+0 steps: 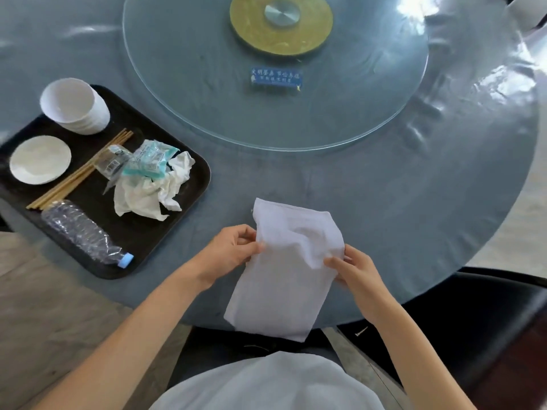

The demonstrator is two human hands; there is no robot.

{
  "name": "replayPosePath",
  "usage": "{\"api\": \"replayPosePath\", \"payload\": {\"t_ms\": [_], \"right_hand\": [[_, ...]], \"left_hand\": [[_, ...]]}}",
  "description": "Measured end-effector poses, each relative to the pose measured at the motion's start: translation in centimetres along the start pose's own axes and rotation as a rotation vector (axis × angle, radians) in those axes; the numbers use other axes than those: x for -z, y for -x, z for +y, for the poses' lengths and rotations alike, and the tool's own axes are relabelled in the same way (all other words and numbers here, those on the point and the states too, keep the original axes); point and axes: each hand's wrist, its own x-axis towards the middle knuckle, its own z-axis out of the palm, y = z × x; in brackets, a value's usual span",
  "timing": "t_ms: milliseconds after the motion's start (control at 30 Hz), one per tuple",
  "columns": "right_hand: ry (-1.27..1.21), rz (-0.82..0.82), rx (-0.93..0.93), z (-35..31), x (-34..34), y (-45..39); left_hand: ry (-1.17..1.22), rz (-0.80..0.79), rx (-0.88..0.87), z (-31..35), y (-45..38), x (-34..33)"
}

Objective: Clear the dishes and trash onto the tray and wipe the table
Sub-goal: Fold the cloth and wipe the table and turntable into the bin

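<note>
the clearing looks done: the black tray [189, 184] at 9 o'clock on the table [384, 202] carries the stacked white bowls [75, 106], a small plate [40, 159], chopsticks [80, 170], crumpled tissue and wrappers [151, 182] and a crushed water bottle [80, 229]. so the step in hand is readying the white cloth [284, 267] for wiping.

the cloth lies at 6 o'clock, folded long, its near end hanging over the table edge. the left hand [231, 250] pinches its left edge with curled fingers; the right hand [355, 270] pinches the bunched right edge.

to do it well, i judge: flatten the ruffled fold at the right first, fold to a pad that fits 1 palm, then wipe in overlapping arcs from the glass turntable [207, 113] at 12 o'clock toward the near edge, keeping clear of the tray so nothing gets knocked.
</note>
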Motion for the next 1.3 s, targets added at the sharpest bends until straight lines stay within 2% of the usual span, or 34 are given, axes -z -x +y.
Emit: {"api": "replayPosePath", "payload": {"t_ms": [233, 300, 400, 533, 633, 733, 833, 900, 967, 1067, 1133, 1200, 1300], "right_hand": [[-0.206, 0.010, 0.252, -3.2, 0.6, 4.8], [-0.237, 0.034, 0.255, -3.6, 0.3, 5.0], [-0.093, 0.201, 0.214, -3.2, -0.3, 4.7], [-0.169, 0.239, 0.257, -4.3, -0.4, 5.4], [-0.004, 0.314, 0.309, -4.6, -0.8, 5.4], [-0.003, 0.286, 0.368, -5.6, -1.5, 6.6], [-0.058, 0.234, 0.344, -5.7, -1.7, 7.2], [0.049, 0.212, 0.289, -5.9, -1.8, 7.2], [0.228, 0.229, 0.309, -6.3, -2.0, 7.0], [0.610, 0.353, 0.401, -7.5, -2.3, 7.2], [0.787, 0.409, 0.396, -8.6, -2.0, 7.2], [0.869, 0.449, 0.376, -9.6, -1.4, 7.5], [0.799, 0.492, 0.400, -11.0, 0.1, 8.4]], "left_hand": [[0.145, 0.008, -0.192, 4.3, 3.0, -0.2], [0.140, 0.001, -0.221, 4.6, 3.0, 0.1], [0.025, 0.011, -0.270, 4.2, 3.0, 0.6], [-0.119, 0.078, -0.366, 4.9, 3.1, 1.8], [-0.210, 0.089, -0.369, 5.2, 3.1, 2.4], [-0.214, 0.059, -0.439, 6.1, 3.8, 2.7], [-0.223, 0.061, -0.467, 6.5, 3.9, 3.8], [-0.261, 0.009, -0.458, 6.7, 3.9, 4.3], [-0.346, -0.018, -0.476, 7.0, 3.9, 4.5], [-0.518, 0.039, -0.567, 7.5, 3.3, 4.7], [-0.607, 0.073, -0.624, 8.0, 3.1, 4.8], [-0.636, 0.091, -0.674, 8.7, 3.0, 5.1], [-0.588, 0.046, -0.730, 10.1, 2.9, 5.6]]}}
